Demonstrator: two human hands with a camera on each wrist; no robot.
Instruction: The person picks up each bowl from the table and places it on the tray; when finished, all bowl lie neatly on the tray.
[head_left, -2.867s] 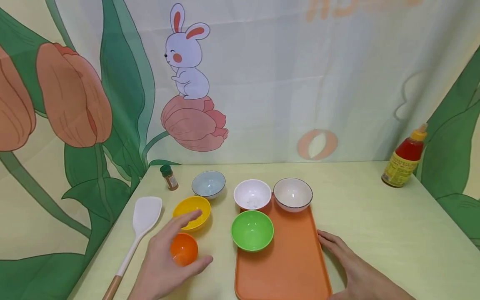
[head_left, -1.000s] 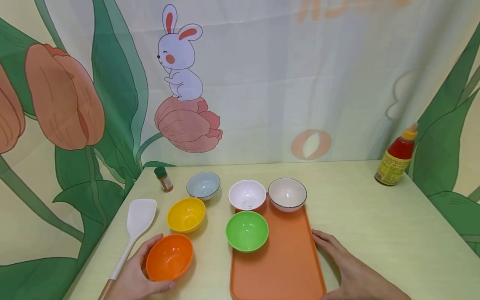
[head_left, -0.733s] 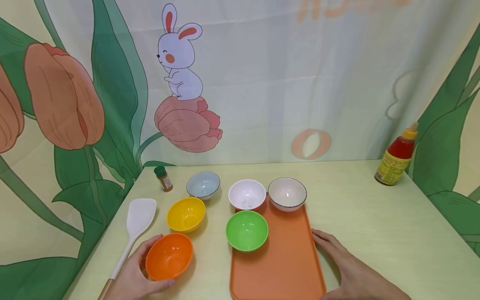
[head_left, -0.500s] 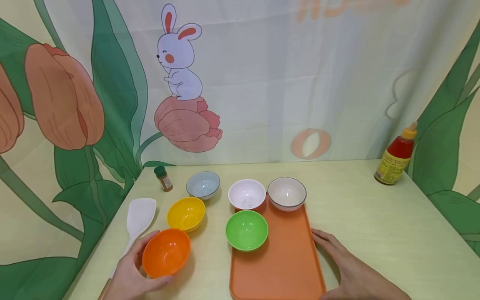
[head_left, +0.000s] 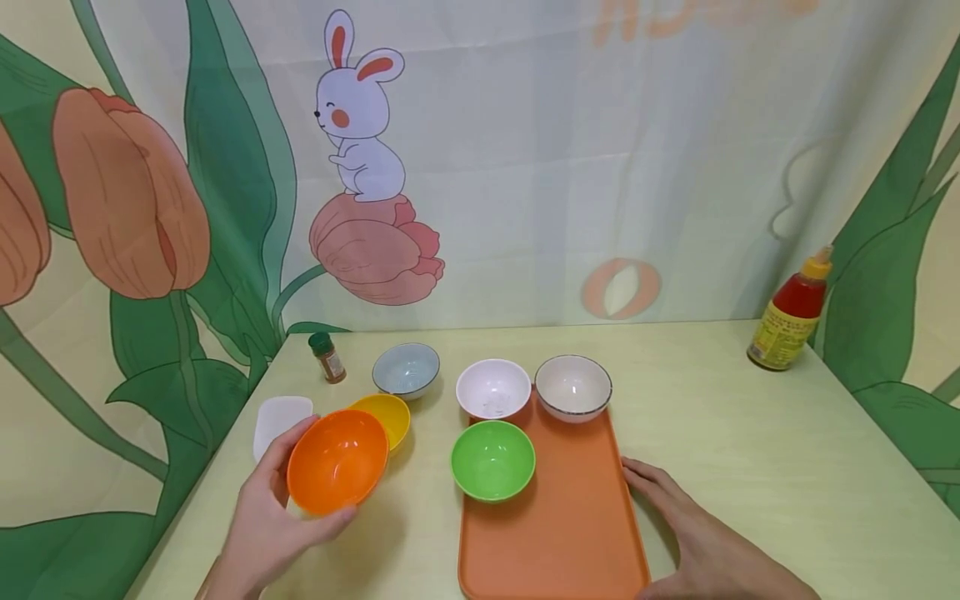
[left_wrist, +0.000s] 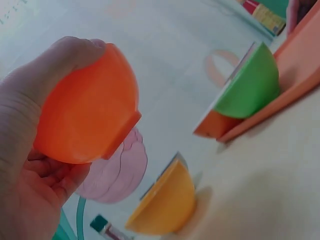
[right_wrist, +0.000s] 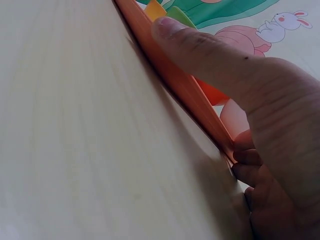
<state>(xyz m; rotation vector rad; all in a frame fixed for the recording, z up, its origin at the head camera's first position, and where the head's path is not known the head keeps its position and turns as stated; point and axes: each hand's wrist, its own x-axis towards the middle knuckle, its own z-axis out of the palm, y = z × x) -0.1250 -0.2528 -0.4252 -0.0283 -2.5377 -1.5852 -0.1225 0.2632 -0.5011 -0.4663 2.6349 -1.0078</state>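
My left hand [head_left: 262, 525] holds an orange bowl [head_left: 337, 462] above the table, thumb on the near side and fingers behind. In the left wrist view the bowl [left_wrist: 92, 107] is seen from its underside, tilted. My right hand [head_left: 697, 537] touches the right edge of an orange tray [head_left: 562, 533]; in the right wrist view its thumb and fingertips lie against the tray's side wall [right_wrist: 165, 60]. A green bowl [head_left: 492, 462] sits on the tray's left part. A white bowl [head_left: 493, 390] and a dark-rimmed off-white bowl [head_left: 573, 388] stand at its far end.
Behind the raised bowl, a yellow bowl [head_left: 396, 418] is partly hidden. Farther back are a grey-blue bowl [head_left: 407, 372] and a green-capped spice jar [head_left: 330, 360]. The spatula [head_left: 273, 421] at left is mostly covered by my left hand. A sauce bottle [head_left: 791, 325] stands back right.
My left hand reached to the orange bowl, gripped it and lifted it off the table, up and toward the yellow bowl. My right hand has stayed at the tray's edge.
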